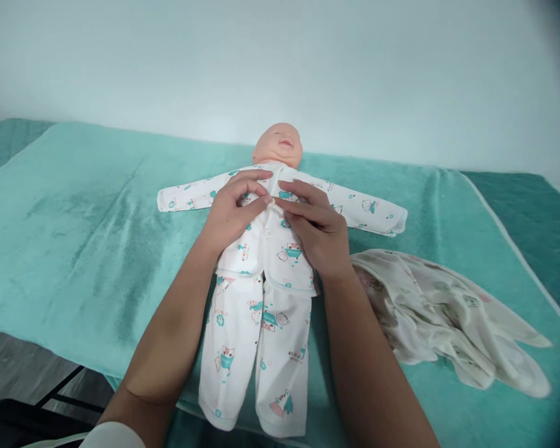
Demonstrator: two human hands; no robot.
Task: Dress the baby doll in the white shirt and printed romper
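A baby doll (278, 145) lies on its back on a teal blanket (84, 236), dressed in a white printed top (280, 249) and matching trousers (256, 348). Both of my hands rest on the doll's chest. My left hand (231, 211) and my right hand (315, 221) meet at the top's front opening, fingertips pinched together on the fabric around a small snap just below the neck. The doll's sleeves stretch out to either side.
A crumpled pile of pale printed baby clothes (448, 311) lies on the blanket to the right of the doll. A darker teal cloth (532, 218) shows at the far right. The table's front edge and dark floor (18, 386) are at lower left.
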